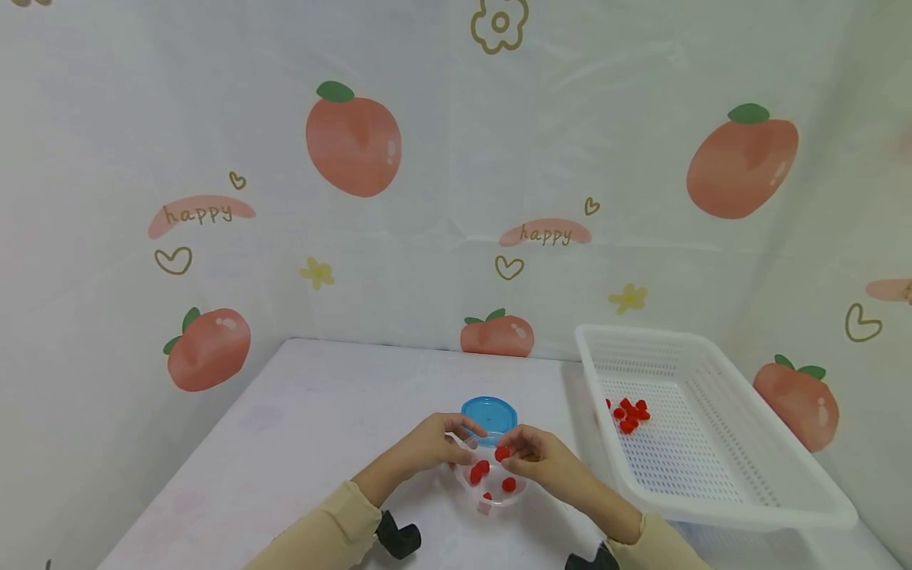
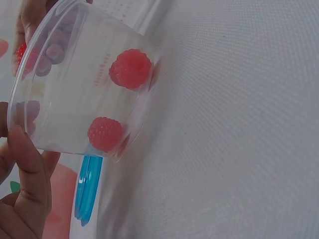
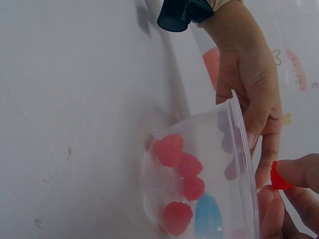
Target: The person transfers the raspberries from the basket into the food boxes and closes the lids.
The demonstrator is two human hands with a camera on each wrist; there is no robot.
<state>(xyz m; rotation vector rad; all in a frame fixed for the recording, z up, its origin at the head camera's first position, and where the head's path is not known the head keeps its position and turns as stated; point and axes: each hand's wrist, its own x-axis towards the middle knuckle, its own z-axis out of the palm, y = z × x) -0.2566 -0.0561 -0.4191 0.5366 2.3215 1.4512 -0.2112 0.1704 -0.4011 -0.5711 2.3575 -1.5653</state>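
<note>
A clear plastic tub stands on the table in front of me, with several red raspberries lying on its bottom. My left hand grips the tub's rim on the left, thumb on one side and fingers on the other. Over the right part of the opening, my right hand pinches a single raspberry between thumb and fingers. Just behind the tub lies a round blue lid, flat on the table and partly covered by the tub's rim.
To the right stands a big white perforated basket with several more red raspberries near its left wall. White cloth covers the table. A fruit-printed curtain hangs behind the table's far edge.
</note>
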